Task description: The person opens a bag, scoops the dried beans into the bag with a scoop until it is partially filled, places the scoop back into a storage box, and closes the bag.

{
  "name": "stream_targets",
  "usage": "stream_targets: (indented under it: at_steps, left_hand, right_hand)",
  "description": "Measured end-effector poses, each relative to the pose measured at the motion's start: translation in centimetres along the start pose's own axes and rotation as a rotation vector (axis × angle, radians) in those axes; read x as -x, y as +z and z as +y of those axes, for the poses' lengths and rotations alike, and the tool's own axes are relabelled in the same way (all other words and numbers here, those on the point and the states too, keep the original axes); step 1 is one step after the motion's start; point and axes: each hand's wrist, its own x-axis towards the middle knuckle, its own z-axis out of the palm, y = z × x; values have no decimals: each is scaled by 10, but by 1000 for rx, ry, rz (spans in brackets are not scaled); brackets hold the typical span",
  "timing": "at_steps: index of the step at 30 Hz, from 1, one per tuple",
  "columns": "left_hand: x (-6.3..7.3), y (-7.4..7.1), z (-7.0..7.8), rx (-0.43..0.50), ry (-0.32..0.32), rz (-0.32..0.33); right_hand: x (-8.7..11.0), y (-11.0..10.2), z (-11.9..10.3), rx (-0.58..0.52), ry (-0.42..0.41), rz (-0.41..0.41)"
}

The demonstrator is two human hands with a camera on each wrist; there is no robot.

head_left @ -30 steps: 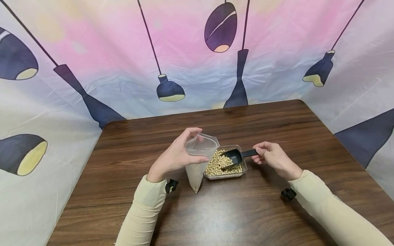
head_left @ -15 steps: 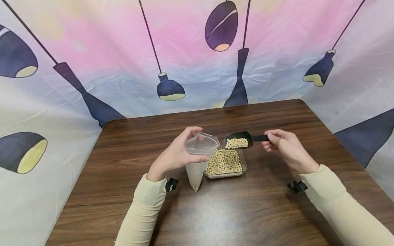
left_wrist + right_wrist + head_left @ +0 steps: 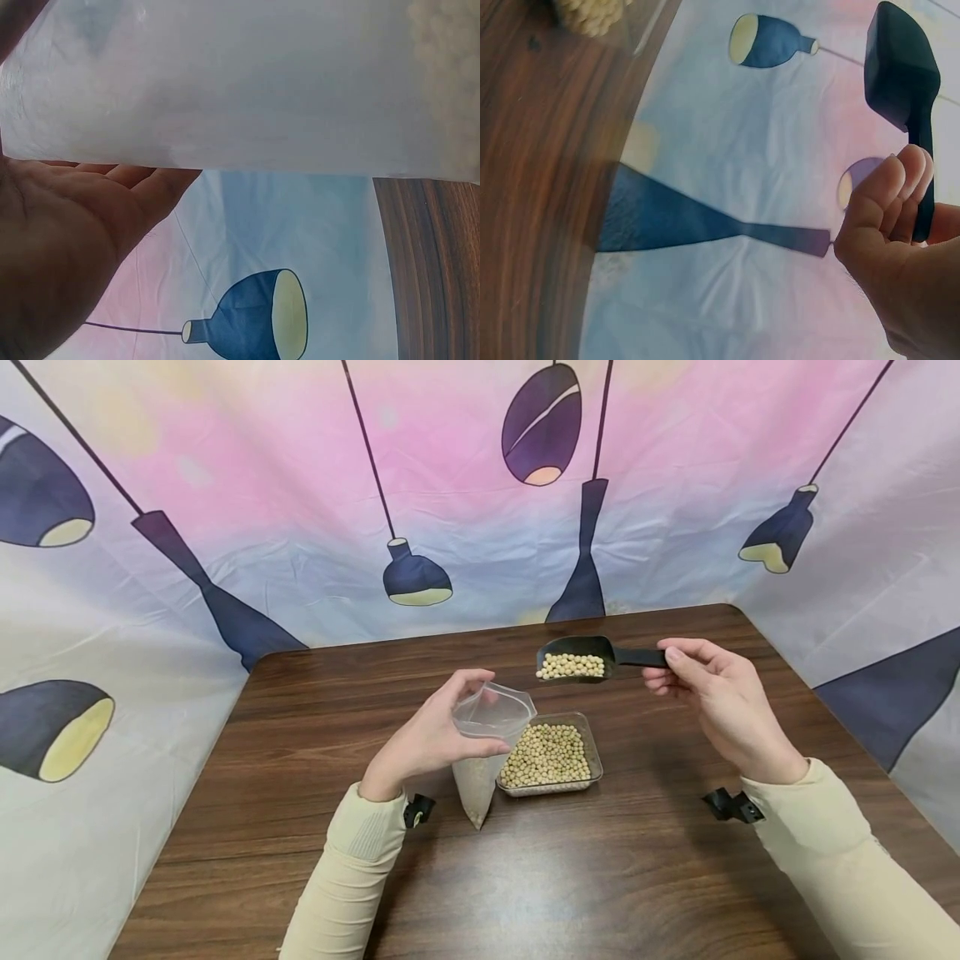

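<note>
In the head view my left hand [image 3: 431, 735] grips a clear plastic bag [image 3: 474, 789] near its top, thumb and fingers round its wide mouth. Pale beans lie in the bag's lower part, and the left wrist view shows them through the frosted side of the bag [image 3: 247, 90]. My right hand [image 3: 720, 693] pinches the handle of a black scoop [image 3: 626, 657], raised above the table and loaded with pale yellow soybeans [image 3: 573, 666]. Below it stands a clear rectangular container [image 3: 594, 760] of soybeans, partly behind the bag. The right wrist view shows the scoop's underside [image 3: 900, 67].
The dark wood table [image 3: 600, 877] carries the container and the bag. A fabric backdrop [image 3: 480, 527] printed with lamps hangs behind the table and at both sides. Small black wrist cameras are strapped at both sleeves.
My right hand has lifted the scoop out of the container with soybeans in it, moving up and slightly right. The left hand and the bag have stayed in place.
</note>
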Motion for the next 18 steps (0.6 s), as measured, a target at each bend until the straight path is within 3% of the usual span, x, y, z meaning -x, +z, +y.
stream_targets:
  at_steps: [10, 18]
  left_hand:
    - [0, 0, -1, 3, -3, 0]
    - [-1, 0, -1, 16, 3, -5]
  right_hand:
    - [1, 25, -13, 67, -138, -61]
    - [1, 40, -21, 227, -266, -23]
